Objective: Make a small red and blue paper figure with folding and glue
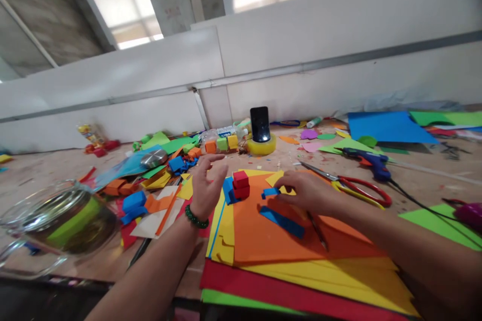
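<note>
My left hand [207, 185], with a green bead bracelet [196, 216] on its wrist, is raised with thumb and fingers apart and nothing in it. Just right of it, two stacked red paper cubes [241, 184] stand beside a blue folded piece [228, 191]. Between thumb and fingertips, my right hand [295, 188] pinches a small blue folded paper piece [269, 193] above an orange sheet [263, 241]. A blue paper strip [282, 221] lies below that hand, and a pencil [318, 230] rests near its wrist.
Red-handled scissors [361, 188] and a blue glue gun [371, 160] lie at the right. A glass teapot [71, 220] stands at the left near folded paper pieces. Behind the sheets, a phone [259, 124] leans upright on a yellow tape roll [261, 147].
</note>
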`<act>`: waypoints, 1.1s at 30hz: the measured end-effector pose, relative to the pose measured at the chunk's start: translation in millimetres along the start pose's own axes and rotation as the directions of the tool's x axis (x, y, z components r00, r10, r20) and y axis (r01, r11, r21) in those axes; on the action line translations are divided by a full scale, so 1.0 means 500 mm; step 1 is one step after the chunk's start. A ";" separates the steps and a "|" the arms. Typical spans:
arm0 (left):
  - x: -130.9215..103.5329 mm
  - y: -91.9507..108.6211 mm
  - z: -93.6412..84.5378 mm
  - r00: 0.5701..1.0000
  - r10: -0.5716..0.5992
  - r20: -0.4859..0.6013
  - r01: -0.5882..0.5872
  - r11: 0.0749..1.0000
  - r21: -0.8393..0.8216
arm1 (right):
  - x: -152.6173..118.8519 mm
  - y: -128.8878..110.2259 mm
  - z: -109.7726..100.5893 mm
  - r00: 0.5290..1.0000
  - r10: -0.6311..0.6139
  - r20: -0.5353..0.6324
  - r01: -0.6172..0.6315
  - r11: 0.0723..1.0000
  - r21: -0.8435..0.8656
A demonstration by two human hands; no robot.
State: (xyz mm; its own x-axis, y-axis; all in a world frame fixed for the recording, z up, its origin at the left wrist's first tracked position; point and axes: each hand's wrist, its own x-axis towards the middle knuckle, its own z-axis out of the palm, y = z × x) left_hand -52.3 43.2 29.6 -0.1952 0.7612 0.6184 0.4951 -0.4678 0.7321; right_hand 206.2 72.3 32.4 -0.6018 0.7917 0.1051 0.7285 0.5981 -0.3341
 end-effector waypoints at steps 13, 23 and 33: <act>-0.123 0.105 0.069 0.362 0.013 0.932 0.845 0.417 -0.334 | -0.134 -0.084 -0.041 0.900 -0.316 -0.300 0.384 0.901 0.201; -0.114 0.092 0.056 0.454 -0.097 0.886 0.828 0.414 -0.379 | -0.128 0.078 -0.135 0.908 0.307 -0.286 -0.314 0.949 0.022; -0.107 0.084 0.072 0.497 -0.232 0.836 0.835 0.392 -0.388 | -0.153 0.347 -0.145 0.605 0.739 -0.297 -0.769 0.638 0.021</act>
State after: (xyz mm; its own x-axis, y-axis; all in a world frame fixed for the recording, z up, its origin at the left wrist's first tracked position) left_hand 9.6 -1.0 16.7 0.4960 0.8624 -0.1011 -0.2971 0.2780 0.9135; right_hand 402.5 124.6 34.2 0.2713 0.9578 0.0947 0.9212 -0.2299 -0.3138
